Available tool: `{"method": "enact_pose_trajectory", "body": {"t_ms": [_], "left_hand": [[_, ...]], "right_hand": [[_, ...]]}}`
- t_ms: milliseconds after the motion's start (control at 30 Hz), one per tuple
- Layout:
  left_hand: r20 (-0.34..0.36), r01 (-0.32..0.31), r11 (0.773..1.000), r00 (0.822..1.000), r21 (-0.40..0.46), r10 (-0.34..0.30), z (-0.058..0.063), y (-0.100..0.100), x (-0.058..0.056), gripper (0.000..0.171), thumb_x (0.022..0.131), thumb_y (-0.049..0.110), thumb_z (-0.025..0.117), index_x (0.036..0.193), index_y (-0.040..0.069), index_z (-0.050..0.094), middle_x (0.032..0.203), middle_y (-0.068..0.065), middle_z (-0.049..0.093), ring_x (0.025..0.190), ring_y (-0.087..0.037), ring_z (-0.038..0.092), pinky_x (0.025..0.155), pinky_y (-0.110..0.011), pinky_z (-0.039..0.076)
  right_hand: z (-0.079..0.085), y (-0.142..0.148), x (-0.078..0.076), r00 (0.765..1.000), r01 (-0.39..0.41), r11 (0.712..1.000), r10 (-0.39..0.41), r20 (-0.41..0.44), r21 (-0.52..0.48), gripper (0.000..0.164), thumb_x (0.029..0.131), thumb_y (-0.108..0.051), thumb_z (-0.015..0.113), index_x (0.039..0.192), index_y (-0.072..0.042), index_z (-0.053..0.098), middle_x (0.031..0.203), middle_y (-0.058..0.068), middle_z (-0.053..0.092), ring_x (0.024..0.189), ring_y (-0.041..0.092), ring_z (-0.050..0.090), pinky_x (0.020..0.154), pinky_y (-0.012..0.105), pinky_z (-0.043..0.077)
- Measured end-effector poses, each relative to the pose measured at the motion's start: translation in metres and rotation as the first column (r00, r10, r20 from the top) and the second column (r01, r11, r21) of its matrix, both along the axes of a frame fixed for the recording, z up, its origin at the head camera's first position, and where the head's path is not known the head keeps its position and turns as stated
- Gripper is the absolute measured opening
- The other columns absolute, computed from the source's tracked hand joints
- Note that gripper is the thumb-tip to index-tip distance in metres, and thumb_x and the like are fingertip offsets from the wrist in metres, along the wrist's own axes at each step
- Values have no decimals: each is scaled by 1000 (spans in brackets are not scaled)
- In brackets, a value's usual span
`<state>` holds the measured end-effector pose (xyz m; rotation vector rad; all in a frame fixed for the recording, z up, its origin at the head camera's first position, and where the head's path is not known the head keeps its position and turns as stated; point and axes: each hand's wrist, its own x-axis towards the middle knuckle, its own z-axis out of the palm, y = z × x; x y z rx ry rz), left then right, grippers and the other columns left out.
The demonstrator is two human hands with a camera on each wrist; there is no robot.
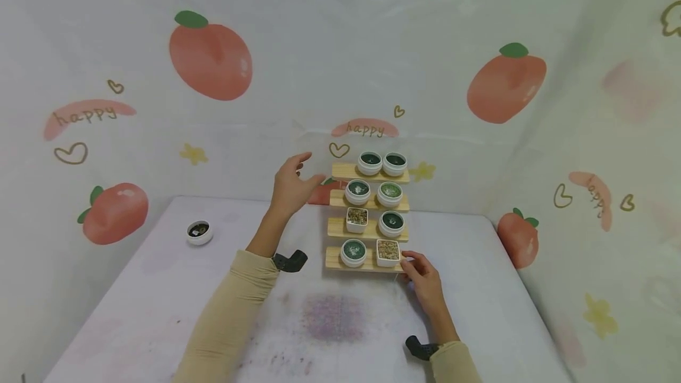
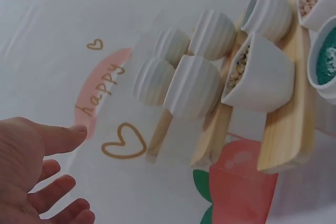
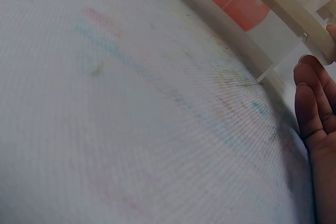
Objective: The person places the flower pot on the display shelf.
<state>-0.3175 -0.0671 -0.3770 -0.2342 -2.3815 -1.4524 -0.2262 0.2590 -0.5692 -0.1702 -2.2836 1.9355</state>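
A four-tier stand of wooden boards (image 1: 336, 227) on clear supports holds small white pots, two on each tier. Most are round with dark green contents, such as the top-left pot (image 1: 369, 163); a square pot (image 1: 357, 220) holds grainy bits. My left hand (image 1: 291, 187) hovers left of the upper tiers, fingers spread and holding nothing. In the left wrist view its thumb (image 2: 71, 139) points toward the stand across a gap. At the bottom tier's right end, my right hand (image 1: 424, 279) has its fingertips close beside another square pot (image 1: 388, 253) of pinkish grains, fingers loosely extended.
A lone white round pot (image 1: 199, 233) with dark contents stands at the table's left. The white tabletop (image 1: 159, 306) has faint coloured stains. A white sheet (image 1: 425, 28) printed with fruit and hearts rises behind and on both sides.
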Motion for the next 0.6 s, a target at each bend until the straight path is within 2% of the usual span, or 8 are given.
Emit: {"method": "enact_pose_trajectory", "body": {"t_ms": [100, 267, 467, 600], "left_hand": [[-37, -13, 1000, 999, 6, 13, -6, -8, 9, 59, 82, 28, 73, 136, 12, 52, 138, -7, 54, 126, -32, 50, 104, -44, 44], [-43, -29, 999, 999, 14, 30, -15, -20, 21, 61, 83, 30, 74, 137, 13, 51, 139, -7, 52, 127, -30, 48, 105, -45, 44], [-31, -71, 997, 997, 6, 72, -25, -39, 29, 61, 83, 27, 74, 138, 13, 50, 140, -7, 51, 128, -28, 47, 107, -44, 42], [-23, -87, 996, 996, 11, 88, -29, -49, 32, 62, 83, 27, 74, 138, 13, 50, 140, -7, 51, 129, -28, 46, 107, -44, 41]], "right_hand": [[0, -1, 2, 1000, 6, 1000, -7, 21, 21, 33, 88, -33, 68, 115, -16, 64, 78, -7, 63, 66, 10, 58, 60, 22, 50], [0, -1, 3, 999, 16, 999, -17, 32, 33, 32, 87, -34, 69, 115, -18, 64, 79, -6, 63, 66, 11, 58, 59, 23, 49], [6, -2, 3, 999, -1, 999, 0, 41, 35, 33, 88, -35, 67, 117, -17, 63, 80, -7, 63, 68, 11, 59, 62, 22, 50], [16, -3, 5, 998, -5, 1000, 4, 62, 17, 32, 89, -30, 68, 117, -15, 64, 80, -6, 63, 69, 13, 59, 63, 23, 51]]}}
